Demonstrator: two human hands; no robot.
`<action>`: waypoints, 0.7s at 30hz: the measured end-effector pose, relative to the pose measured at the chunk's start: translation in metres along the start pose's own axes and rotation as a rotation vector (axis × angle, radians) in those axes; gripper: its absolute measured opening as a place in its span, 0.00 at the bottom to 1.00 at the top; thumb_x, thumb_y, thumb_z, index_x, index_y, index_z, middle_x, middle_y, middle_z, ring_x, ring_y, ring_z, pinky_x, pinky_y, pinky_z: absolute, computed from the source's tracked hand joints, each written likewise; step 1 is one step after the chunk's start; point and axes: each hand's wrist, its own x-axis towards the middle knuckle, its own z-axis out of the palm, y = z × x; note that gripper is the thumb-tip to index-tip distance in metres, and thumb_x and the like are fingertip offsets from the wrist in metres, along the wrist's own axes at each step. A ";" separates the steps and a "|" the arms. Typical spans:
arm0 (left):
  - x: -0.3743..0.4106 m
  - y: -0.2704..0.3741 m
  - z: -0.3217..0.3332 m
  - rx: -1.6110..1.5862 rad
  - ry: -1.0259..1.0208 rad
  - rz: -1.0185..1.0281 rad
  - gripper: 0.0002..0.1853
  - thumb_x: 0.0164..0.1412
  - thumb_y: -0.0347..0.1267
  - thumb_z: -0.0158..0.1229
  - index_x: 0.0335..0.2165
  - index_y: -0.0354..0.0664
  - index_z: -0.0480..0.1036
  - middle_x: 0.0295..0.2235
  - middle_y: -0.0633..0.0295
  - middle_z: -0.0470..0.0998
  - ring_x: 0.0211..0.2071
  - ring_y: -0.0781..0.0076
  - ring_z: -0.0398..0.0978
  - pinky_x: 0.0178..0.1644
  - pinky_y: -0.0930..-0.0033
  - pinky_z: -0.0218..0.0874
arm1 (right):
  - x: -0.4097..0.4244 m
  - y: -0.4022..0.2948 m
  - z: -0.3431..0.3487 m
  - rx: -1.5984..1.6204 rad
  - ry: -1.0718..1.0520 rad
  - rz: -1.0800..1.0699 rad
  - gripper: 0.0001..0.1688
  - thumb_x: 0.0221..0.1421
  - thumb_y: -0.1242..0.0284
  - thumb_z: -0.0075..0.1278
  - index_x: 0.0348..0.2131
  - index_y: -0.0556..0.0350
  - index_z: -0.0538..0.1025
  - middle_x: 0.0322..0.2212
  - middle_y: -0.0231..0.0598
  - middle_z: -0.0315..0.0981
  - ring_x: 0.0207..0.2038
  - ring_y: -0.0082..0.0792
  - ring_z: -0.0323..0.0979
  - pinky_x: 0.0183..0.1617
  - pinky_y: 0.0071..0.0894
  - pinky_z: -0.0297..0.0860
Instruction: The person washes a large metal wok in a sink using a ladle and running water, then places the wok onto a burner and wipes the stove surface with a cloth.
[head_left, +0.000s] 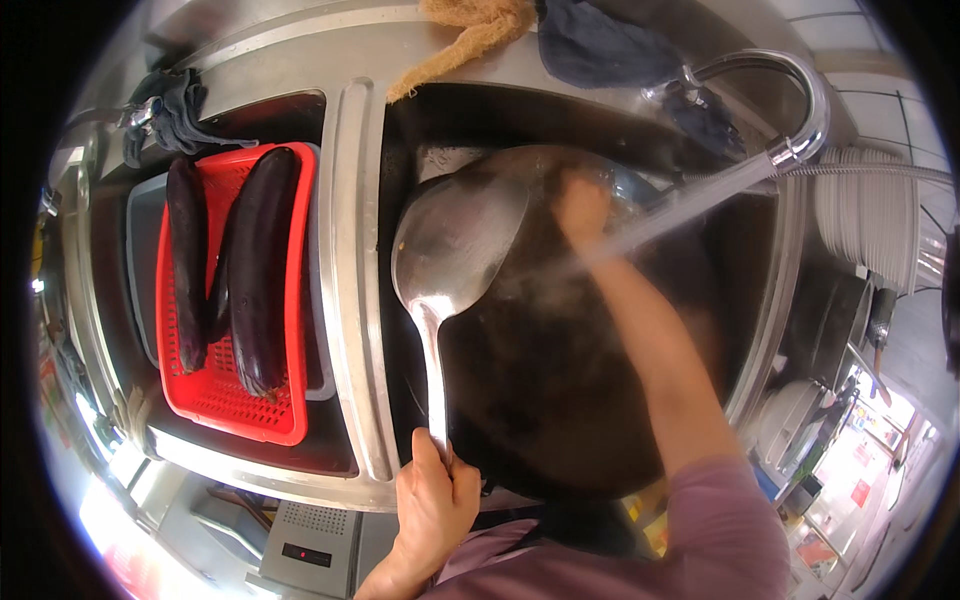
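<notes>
My left hand (437, 487) grips the handle of a broad metal wok spatula (461, 247), its rounded head pointing away from me over the wok. A large dark wok (555, 397) fills the right sink basin (401, 127). My right hand (587, 206) reaches inside it, near the far wall. Blur and haze hide the fingers there, so whether they hold anything cannot be told. From a curved chrome faucet (814, 97), a stream of water (697, 195) runs down across the right wrist into the wok.
In the left basin, a red plastic basket (232, 416) holds several eggplants (262, 277) and rests over a grey tub (146, 225). A metal divider (356, 285) separates the basins. Behind lie a tan scrubbing cloth (480, 34) and dark cloths (600, 49). Stacked plates (866, 217) stand at right.
</notes>
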 end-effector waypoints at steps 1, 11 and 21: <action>0.000 0.001 -0.001 -0.007 -0.014 -0.009 0.08 0.45 0.19 0.45 0.26 0.30 0.54 0.11 0.51 0.60 0.11 0.50 0.61 0.15 0.62 0.51 | 0.005 -0.001 -0.002 -0.032 0.031 -0.048 0.17 0.39 0.73 0.50 0.34 0.59 0.71 0.24 0.52 0.71 0.31 0.48 0.71 0.33 0.45 0.64; -0.001 0.007 -0.005 0.170 -0.036 -0.001 0.07 0.50 0.27 0.44 0.28 0.34 0.57 0.15 0.41 0.68 0.20 0.40 0.68 0.24 0.47 0.58 | -0.164 0.049 -0.016 0.199 -0.608 0.083 0.20 0.45 0.74 0.50 0.41 0.53 0.67 0.40 0.55 0.64 0.44 0.51 0.64 0.45 0.46 0.62; 0.004 0.049 -0.018 0.785 -0.138 0.303 0.15 0.53 0.40 0.52 0.28 0.38 0.62 0.16 0.51 0.72 0.20 0.52 0.72 0.23 0.57 0.63 | -0.177 -0.030 -0.194 0.828 0.281 -0.157 0.18 0.44 0.77 0.49 0.39 0.58 0.67 0.37 0.49 0.63 0.41 0.50 0.63 0.45 0.38 0.60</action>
